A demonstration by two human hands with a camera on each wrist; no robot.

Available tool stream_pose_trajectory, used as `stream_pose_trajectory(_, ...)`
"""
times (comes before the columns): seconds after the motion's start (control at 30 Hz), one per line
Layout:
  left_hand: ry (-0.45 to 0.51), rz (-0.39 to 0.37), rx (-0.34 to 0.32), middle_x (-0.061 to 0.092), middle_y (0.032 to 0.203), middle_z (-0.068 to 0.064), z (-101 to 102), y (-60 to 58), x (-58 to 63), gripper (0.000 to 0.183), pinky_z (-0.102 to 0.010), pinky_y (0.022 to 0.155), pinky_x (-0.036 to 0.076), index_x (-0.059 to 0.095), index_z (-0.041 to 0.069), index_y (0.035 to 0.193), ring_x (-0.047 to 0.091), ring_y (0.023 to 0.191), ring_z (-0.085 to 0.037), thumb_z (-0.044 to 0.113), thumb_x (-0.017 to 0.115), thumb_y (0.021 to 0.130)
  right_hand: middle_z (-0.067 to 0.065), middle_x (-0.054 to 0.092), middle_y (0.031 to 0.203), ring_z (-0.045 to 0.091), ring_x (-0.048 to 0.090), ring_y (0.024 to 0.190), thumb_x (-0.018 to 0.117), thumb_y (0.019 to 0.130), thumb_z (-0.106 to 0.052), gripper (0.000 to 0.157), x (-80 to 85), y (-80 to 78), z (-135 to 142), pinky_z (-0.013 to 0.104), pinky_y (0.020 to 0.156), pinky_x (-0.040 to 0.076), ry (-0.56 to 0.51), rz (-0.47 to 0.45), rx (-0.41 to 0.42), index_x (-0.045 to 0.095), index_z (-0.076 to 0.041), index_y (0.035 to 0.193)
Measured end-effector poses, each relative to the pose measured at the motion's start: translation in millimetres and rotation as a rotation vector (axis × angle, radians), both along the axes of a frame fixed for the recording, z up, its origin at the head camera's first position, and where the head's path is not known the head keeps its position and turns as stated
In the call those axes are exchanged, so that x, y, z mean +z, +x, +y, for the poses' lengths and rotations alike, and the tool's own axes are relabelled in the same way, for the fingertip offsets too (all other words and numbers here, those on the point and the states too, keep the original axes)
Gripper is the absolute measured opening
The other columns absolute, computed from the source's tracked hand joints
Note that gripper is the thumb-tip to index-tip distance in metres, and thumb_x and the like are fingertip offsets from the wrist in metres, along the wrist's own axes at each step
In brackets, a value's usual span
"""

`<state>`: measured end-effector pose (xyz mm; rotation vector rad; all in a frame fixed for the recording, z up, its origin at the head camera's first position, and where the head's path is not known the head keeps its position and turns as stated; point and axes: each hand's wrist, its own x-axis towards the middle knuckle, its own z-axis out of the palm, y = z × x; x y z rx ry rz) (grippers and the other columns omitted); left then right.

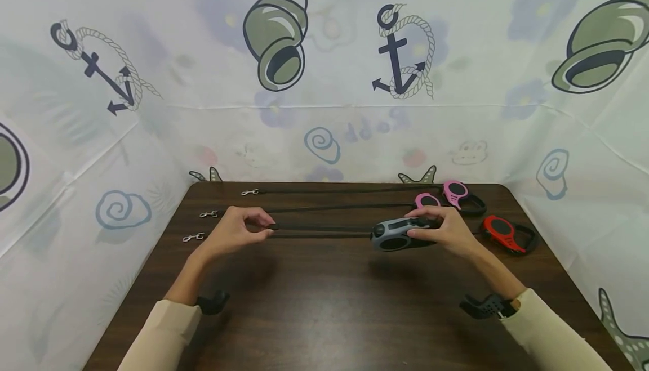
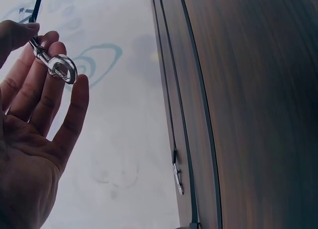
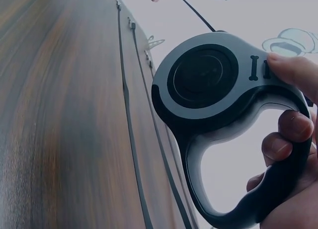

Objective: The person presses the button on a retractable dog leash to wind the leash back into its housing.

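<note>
A grey and black retractable dog leash (image 1: 394,235) is held up above the table by my right hand (image 1: 446,229). In the right wrist view, fingers curl round its looped handle (image 3: 283,179) and the thumb lies on the grey casing. My left hand (image 1: 242,229) pinches the black strap by its end, where a silver snap hook (image 2: 60,66) hangs in front of the palm. Between both hands the leash strap (image 1: 324,228) runs roughly straight, partly drawn out of the casing.
Behind lie two pink leashes (image 1: 455,189) and a red leash (image 1: 502,232) on the brown table (image 1: 314,303). Their straps stretch left to silver hooks (image 1: 194,237). Patterned white cloth (image 1: 355,129) encloses the table's back and sides.
</note>
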<state>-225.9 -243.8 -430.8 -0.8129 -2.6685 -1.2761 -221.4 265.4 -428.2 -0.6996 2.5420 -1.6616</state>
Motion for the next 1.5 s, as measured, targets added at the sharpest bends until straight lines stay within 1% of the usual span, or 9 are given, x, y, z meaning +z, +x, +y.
stream_pose_trajectory(0.13,-0.003,0.006,-0.002,0.077,0.090,0.009,6.2,-1.5,-0.9,0.016,-0.038,0.076,0.060,0.079,0.018,0.099,0.072,0.082,-0.012,0.009,0.086,0.088,0.009,0.076,0.097,0.021,0.067,0.083,0.084,0.090,-0.009,0.032,-0.2,-1.0,-4.6,0.030,0.070,0.055,0.003,-0.001,-0.004,0.076,-0.006,0.121)
stream_pose_trajectory(0.27,0.013,0.007,-0.009,0.076,0.089,0.009,12.4,-3.2,-2.8,0.016,-0.043,0.076,0.060,0.078,0.018,0.098,0.072,0.082,-0.012,0.009,0.086,0.088,0.008,0.076,0.097,0.021,0.067,0.083,0.084,0.090,-0.011,0.031,-0.1,-2.6,-11.2,0.029,0.070,0.054,0.003,0.007,0.000,0.077,-0.008,0.120)
stream_pose_trajectory(0.37,0.024,0.006,-0.016,0.076,0.090,0.009,17.3,-4.0,-4.2,0.016,-0.041,0.075,0.060,0.078,0.019,0.098,0.072,0.082,-0.012,0.009,0.085,0.089,0.007,0.077,0.097,0.020,0.068,0.082,0.085,0.089,-0.011,0.031,-0.9,-4.2,-17.0,0.029,0.070,0.054,-0.007,0.007,0.008,0.078,-0.008,0.119)
stream_pose_trajectory(0.5,0.034,-0.012,-0.017,0.077,0.091,0.008,24.7,-3.4,-3.4,0.015,-0.031,0.074,0.059,0.078,0.019,0.099,0.073,0.083,-0.013,0.010,0.085,0.089,0.006,0.077,0.099,0.021,0.068,0.083,0.085,0.089,-0.011,0.032,-3.0,-5.4,-23.6,0.029,0.071,0.054,-0.020,-0.010,0.011,0.077,-0.008,0.120)
stream_pose_trajectory(0.87,0.058,-0.009,-0.045,0.076,0.090,0.004,39.0,-6.1,-7.6,0.014,-0.028,0.074,0.057,0.078,0.015,0.099,0.071,0.080,-0.013,0.009,0.085,0.088,0.010,0.074,0.101,0.022,0.065,0.085,0.082,0.091,-0.011,0.030,-9.5,-5.9,-37.8,0.028,0.070,0.053,-0.050,-0.029,0.006,0.077,-0.006,0.121)
stream_pose_trajectory(1.1,0.076,-0.002,-0.071,0.077,0.089,0.003,52.6,-8.7,-9.4,0.014,-0.029,0.074,0.059,0.078,0.014,0.098,0.071,0.080,-0.013,0.008,0.085,0.088,0.007,0.077,0.100,0.021,0.068,0.082,0.083,0.090,-0.012,0.032,-9.7,-6.1,-48.0,0.028,0.069,0.054,-0.075,-0.044,0.025,0.077,-0.007,0.121)
stream_pose_trajectory(1.23,0.088,-0.017,-0.081,0.076,0.090,0.003,60.7,-9.5,-10.8,0.014,-0.029,0.074,0.059,0.078,0.013,0.098,0.072,0.080,-0.014,0.006,0.085,0.088,0.010,0.077,0.100,0.020,0.068,0.081,0.083,0.090,-0.012,0.032,-10.2,-6.6,-53.7,0.028,0.068,0.054,-0.088,-0.039,0.039,0.077,-0.006,0.121)
stream_pose_trajectory(1.4,0.114,-0.021,-0.099,0.077,0.087,0.001,69.4,-9.4,-15.0,0.013,-0.036,0.072,0.061,0.078,0.011,0.097,0.072,0.077,-0.015,0.005,0.085,0.087,0.014,0.076,0.101,0.021,0.068,0.080,0.082,0.091,-0.009,0.031,-12.2,-7.4,-60.5,0.028,0.068,0.054,-0.106,-0.025,0.057,0.077,-0.004,0.121)
stream_pose_trajectory(1.5,0.118,-0.019,-0.111,0.077,0.086,0.001,75.2,-10.6,-15.3,0.013,-0.036,0.072,0.061,0.078,0.011,0.097,0.072,0.076,-0.014,0.005,0.085,0.087,0.014,0.076,0.102,0.020,0.067,0.080,0.082,0.090,-0.008,0.031,-12.8,-7.8,-64.2,0.027,0.068,0.054,-0.114,-0.023,0.059,0.077,-0.004,0.121)
